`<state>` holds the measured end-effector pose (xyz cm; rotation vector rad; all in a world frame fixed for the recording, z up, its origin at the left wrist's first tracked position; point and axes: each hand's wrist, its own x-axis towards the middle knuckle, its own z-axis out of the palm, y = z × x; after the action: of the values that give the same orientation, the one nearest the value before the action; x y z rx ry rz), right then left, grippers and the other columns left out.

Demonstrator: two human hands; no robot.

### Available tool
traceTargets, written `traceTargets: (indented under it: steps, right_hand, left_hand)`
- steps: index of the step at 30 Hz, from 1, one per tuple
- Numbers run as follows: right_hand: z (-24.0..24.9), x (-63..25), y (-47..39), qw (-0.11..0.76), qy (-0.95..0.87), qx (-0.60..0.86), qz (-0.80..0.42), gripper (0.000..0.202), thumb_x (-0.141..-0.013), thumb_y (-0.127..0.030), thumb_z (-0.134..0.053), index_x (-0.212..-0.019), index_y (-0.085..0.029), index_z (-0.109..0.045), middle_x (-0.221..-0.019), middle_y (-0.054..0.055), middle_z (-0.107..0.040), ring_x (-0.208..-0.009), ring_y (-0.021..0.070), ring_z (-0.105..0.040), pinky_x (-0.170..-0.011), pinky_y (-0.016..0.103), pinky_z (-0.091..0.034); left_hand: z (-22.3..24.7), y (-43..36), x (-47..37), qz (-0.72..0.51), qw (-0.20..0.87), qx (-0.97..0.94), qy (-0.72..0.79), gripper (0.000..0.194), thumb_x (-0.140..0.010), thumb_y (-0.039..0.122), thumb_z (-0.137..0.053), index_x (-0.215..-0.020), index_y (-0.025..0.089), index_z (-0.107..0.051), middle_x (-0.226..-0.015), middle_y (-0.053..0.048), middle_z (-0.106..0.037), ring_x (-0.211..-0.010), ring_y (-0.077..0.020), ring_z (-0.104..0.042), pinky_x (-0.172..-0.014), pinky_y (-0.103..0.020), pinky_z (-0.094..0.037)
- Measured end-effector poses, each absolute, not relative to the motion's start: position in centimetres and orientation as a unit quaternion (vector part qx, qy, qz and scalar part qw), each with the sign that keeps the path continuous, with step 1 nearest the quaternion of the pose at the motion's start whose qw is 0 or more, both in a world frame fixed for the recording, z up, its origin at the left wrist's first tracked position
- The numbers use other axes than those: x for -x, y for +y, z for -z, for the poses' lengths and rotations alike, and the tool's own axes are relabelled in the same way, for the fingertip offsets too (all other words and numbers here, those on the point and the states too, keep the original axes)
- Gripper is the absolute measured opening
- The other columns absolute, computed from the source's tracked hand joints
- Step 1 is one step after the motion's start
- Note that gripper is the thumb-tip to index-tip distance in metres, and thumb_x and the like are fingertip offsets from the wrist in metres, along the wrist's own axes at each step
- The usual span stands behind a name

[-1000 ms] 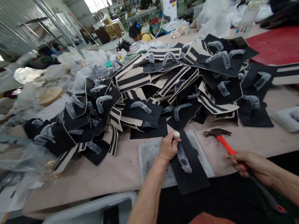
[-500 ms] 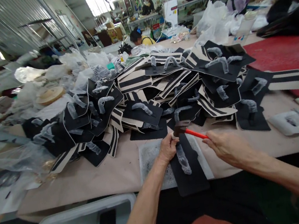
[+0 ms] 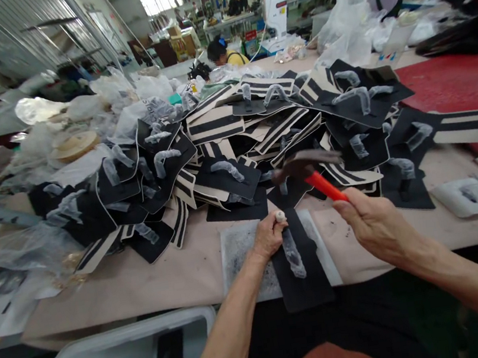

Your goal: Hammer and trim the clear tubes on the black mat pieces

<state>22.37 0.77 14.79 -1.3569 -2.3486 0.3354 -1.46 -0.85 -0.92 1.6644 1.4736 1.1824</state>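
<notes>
Head view: one flat black rectangular panel (image 3: 307,291) lies on a grey-and-white, speckled slab (image 3: 241,268) at the near edge of the brown-covered bench (image 3: 178,287), with a dark strip wrapped in clear plastic (image 3: 293,259) along its face. The left hand (image 3: 269,236) is clenched around a short tool with a pale round top (image 3: 280,216), set at the panel's far part; the tool's lower end is hidden by the fingers. The right hand (image 3: 374,223) grasps a claw hammer with a dark metal head and red handle (image 3: 326,185), its head held up, apart from the tool's top.

Work on this panel looks under way, not finished, since tool and hammer are both in use over it; any mark made beneath the tool cannot be seen. One similar black piece (image 3: 173,344) lies in the pale plastic bin (image 3: 135,327), perhaps done. Behind the slab spreads a large, loose heap of black and beige-striped panels (image 3: 232,180), many with wrapped strips; whether these are finished or waiting cannot be told.
</notes>
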Motion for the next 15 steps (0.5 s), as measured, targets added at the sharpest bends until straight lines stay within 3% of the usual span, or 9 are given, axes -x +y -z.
traceTargets:
  steps: [2, 6, 12, 15]
  right_hand:
    - [-14.6, -22.1, 0.8, 0.217, -0.837, 0.49, -0.116, 0.036, -0.102, -0.043, -0.026, -0.081, -0.023, -0.046, -0.056, -0.001, -0.052, -0.045, 0.0142, -0.045, -0.05, 0.028, -0.024]
    - [-13.7, -22.4, 1.0, 0.07, -0.877, 0.459, -0.122, 0.03, -0.098, -0.043, -0.037, -0.079, -0.023, -0.05, -0.058, 0.001, -0.056, -0.045, 0.0149, -0.043, -0.051, 0.03, -0.017]
    - [-8.8, -26.0, 1.4, 0.085, -0.77, 0.552, -0.309, 0.043, -0.097, -0.052, -0.031, -0.073, -0.022, -0.051, -0.06, 0.001, -0.057, -0.055, 0.016, -0.051, -0.054, 0.029, -0.029]
    - [-4.4, -29.2, 2.1, 0.044, -0.719, 0.579, -0.381, 0.048, -0.096, -0.056, -0.03, -0.07, -0.022, -0.052, -0.058, 0.001, -0.054, -0.053, 0.016, -0.051, -0.053, 0.029, -0.033]
  left_hand:
    - [0.8, -0.8, 1.4, -0.448, 0.307, -0.626, 0.559, 0.014, -0.089, 0.019, -0.055, -0.101, 0.021, -0.062, -0.094, -0.004, -0.074, -0.087, -0.019, -0.07, -0.078, -0.028, -0.052]
    - [0.6, -0.8, 1.4, -0.443, 0.303, -0.628, 0.564, 0.012, -0.087, 0.017, -0.056, -0.096, 0.02, -0.063, -0.091, -0.003, -0.073, -0.083, -0.0185, -0.069, -0.076, -0.028, -0.051]
    - [0.0, -1.0, 1.3, -0.454, 0.313, -0.619, 0.559, 0.017, -0.087, 0.018, -0.057, -0.102, 0.02, -0.064, -0.095, -0.004, -0.074, -0.089, -0.02, -0.069, -0.082, -0.03, -0.052]
    - [-0.8, -1.2, 1.3, -0.459, 0.339, -0.607, 0.553, 0.027, -0.087, 0.017, -0.057, -0.113, 0.02, -0.063, -0.097, -0.005, -0.073, -0.09, -0.0195, -0.069, -0.085, -0.031, -0.053]
